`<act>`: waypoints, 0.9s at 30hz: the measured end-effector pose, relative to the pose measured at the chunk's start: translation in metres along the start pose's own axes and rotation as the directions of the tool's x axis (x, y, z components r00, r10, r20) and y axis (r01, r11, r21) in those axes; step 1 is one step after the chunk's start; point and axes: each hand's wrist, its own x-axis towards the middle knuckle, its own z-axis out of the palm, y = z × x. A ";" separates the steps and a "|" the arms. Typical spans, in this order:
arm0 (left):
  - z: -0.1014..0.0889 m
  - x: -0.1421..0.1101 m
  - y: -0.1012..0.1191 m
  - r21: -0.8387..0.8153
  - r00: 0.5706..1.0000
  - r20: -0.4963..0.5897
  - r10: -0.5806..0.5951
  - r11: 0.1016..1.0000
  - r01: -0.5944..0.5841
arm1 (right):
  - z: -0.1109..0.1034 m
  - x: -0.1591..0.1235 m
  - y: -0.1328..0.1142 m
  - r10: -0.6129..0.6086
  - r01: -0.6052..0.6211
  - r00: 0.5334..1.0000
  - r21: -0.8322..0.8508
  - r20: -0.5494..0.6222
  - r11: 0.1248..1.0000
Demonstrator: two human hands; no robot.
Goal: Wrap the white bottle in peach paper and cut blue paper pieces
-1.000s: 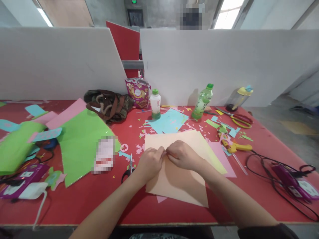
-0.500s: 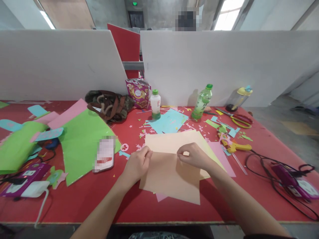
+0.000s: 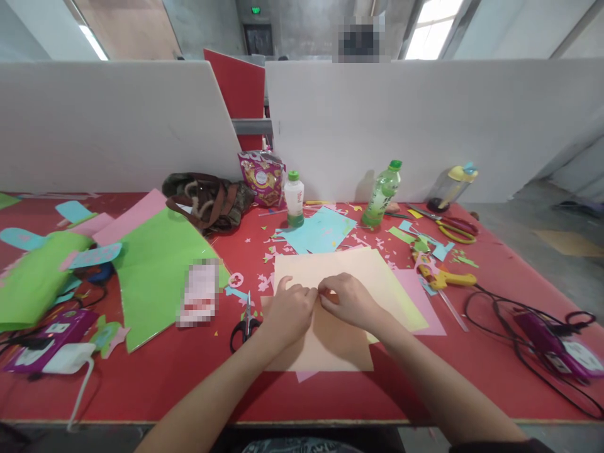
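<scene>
A peach paper sheet (image 3: 337, 352) lies before me over a paler cream sheet (image 3: 349, 261), with yellow and pink edges showing beneath. My left hand (image 3: 292, 311) is closed on the peach sheet's upper edge, one finger raised. Close beside it, my right hand (image 3: 352, 299) pinches the same edge, thumb and finger curled together. The fingertips nearly meet near the middle of that edge; the exact grip is partly hidden. Black-handled scissors (image 3: 244, 328) lie left of my left wrist, blades pointing away from me.
A phone (image 3: 201, 292) lies on green sheets (image 3: 155, 270) at left. Behind the papers stand a small white bottle (image 3: 295, 198) and a green bottle (image 3: 383, 194). A yellow glue gun (image 3: 446, 278), cables and a purple power strip (image 3: 542, 343) are at right. Paper scraps litter the red table.
Both hands have come together at the middle of the peach sheet's upper edge, the left moving right and the right moving left. The scissors have come into view.
</scene>
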 end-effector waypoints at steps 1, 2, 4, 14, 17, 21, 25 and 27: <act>0.001 0.000 0.000 0.006 1.000 -0.009 0.000 1.000 0.000 | 0.000 0.000 0.000 0.013 -0.013 1.000 0.006 0.002 1.000; 0.001 -0.001 -0.001 0.012 1.000 -0.017 0.002 1.000 -0.002 | 0.000 -0.001 -0.001 0.024 -0.024 1.000 0.013 0.004 1.000; 0.001 -0.001 -0.002 0.020 0.999 -0.033 0.011 1.000 -0.010 | -0.002 -0.001 -0.002 0.047 -0.048 0.999 0.040 0.015 0.998; -0.002 -0.009 -0.014 0.030 0.998 -0.070 0.005 1.000 -0.002 | -0.015 -0.005 0.007 0.131 -0.145 0.987 0.174 0.089 0.974; -0.002 -0.012 -0.019 0.021 0.999 -0.048 -0.016 1.000 0.017 | -0.017 -0.007 0.010 0.138 -0.153 0.985 0.169 0.101 0.974; -0.003 -0.011 -0.020 0.021 1.000 -0.002 -0.021 1.000 0.021 | -0.013 -0.009 0.012 0.077 -0.082 0.996 0.108 0.049 0.991; -0.002 -0.007 -0.011 -0.041 0.999 0.033 0.037 0.999 -0.036 | -0.005 -0.008 0.008 -0.025 0.025 1.000 0.035 0.008 0.999; 0.000 -0.004 -0.006 -0.072 0.996 0.038 0.076 0.995 -0.073 | -0.001 -0.007 0.006 -0.057 0.057 0.998 -0.013 0.009 0.998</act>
